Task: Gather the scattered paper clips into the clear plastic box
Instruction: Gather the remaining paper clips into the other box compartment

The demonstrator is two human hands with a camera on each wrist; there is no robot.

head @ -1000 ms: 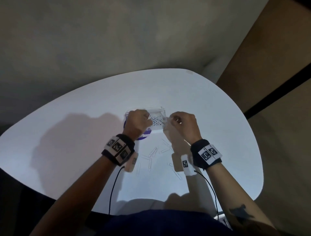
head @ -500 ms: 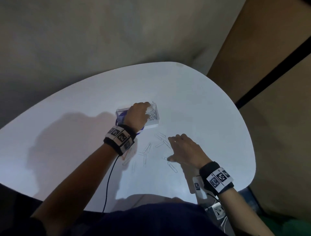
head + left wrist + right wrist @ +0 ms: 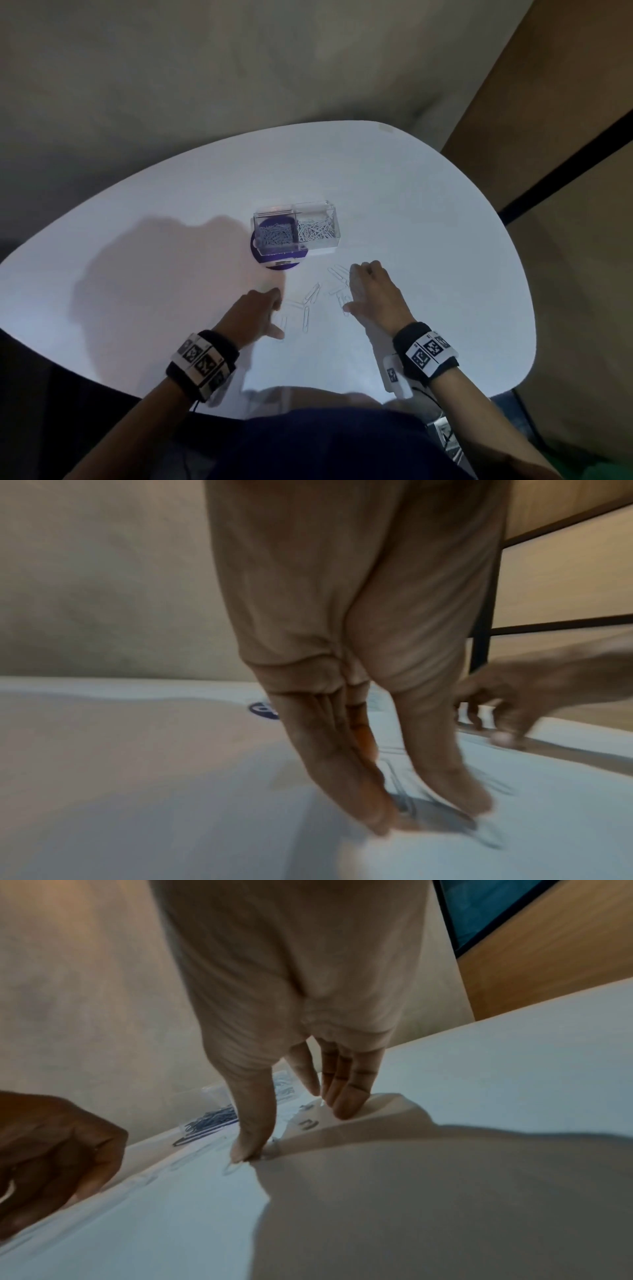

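Observation:
The clear plastic box stands open on the white table, with piles of paper clips in both its halves. Several loose paper clips lie scattered in front of it, between my hands. My left hand reaches down with straight fingers, tips on the table beside a clip. My right hand lies spread over the clips on the right. Its thumb tip rests on a clip and its fingers press on the table. Neither hand holds anything.
A purple round disc lies under the box's left half. The table's curved near edge runs just behind my wrists. A wooden panel with a black frame stands to the right, and a plain wall rises behind the table.
My left hand has let go of the box and come down to the loose clips on the left. My right hand stays spread on the clips at the right.

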